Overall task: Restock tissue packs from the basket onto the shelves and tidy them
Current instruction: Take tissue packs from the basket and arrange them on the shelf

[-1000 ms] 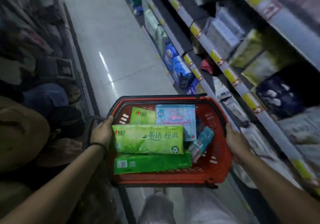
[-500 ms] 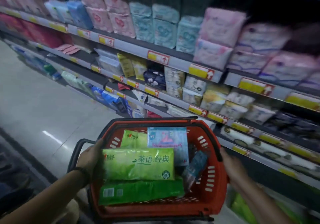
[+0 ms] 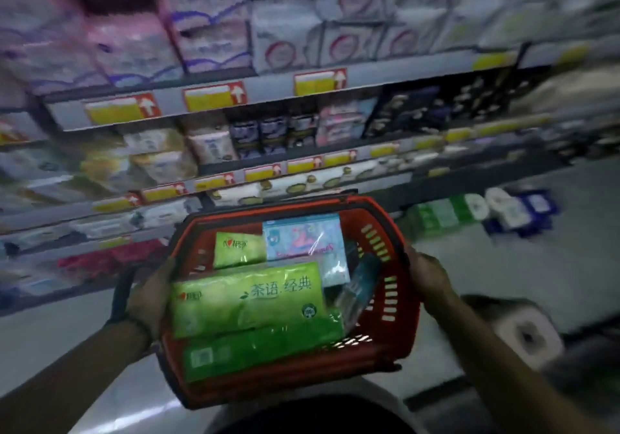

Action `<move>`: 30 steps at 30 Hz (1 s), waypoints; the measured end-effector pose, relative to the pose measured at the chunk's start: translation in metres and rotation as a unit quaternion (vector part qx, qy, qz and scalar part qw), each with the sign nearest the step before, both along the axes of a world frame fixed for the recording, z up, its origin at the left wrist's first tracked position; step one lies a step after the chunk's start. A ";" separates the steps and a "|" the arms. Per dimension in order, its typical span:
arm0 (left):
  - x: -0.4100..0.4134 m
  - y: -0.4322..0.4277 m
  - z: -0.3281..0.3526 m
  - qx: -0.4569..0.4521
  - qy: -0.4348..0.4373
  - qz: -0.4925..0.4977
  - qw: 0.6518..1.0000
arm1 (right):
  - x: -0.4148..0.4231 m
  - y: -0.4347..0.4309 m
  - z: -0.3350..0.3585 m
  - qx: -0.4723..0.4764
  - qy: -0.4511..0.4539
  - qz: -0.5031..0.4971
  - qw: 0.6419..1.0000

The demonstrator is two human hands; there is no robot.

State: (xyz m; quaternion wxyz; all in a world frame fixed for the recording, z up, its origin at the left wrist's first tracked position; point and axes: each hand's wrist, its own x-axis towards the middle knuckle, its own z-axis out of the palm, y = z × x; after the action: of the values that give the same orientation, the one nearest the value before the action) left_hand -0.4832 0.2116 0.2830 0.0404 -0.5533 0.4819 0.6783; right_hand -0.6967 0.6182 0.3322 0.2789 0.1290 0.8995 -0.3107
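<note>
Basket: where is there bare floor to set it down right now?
Bare grey floor lies right of the red plastic basket, bordered by green and blue roll packs behind and a loose paper roll nearer the person. Another strip lies left, along the shelving's dark base. The shelves look full, though blurred. The left hand and right hand grip the basket's sides.

Green tissue packs (image 3: 248,299) lie in tilted red basket (image 3: 401,326)

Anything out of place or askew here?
A paper roll lies on its side low at right, off the shelves. In the basket, a teal pack stands tilted against the right wall; the green packs lie flat. Frame is blurred.
</note>
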 end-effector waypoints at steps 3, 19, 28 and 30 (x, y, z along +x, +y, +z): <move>-0.064 0.043 -0.006 -0.015 0.005 -0.084 0.996 | 0.005 0.065 0.010 0.030 0.008 -0.065 0.997; -0.315 0.348 -0.094 -0.076 -0.055 -0.339 0.936 | -0.065 0.433 -0.054 0.013 0.038 -0.357 0.933; -0.436 0.490 -0.149 -0.030 -0.107 -0.406 0.907 | -0.203 0.559 -0.091 -0.001 -0.022 -0.384 0.923; -0.463 0.517 -0.163 -0.016 -0.120 -0.399 0.909 | -0.240 0.575 -0.105 -0.006 -0.032 -0.374 0.927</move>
State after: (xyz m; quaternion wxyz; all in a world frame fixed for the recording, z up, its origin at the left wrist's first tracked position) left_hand -0.9460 0.7290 0.1202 0.3560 -0.3927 0.6651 0.5261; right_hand -0.9365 1.1932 0.2275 0.1715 0.4642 0.7749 -0.3933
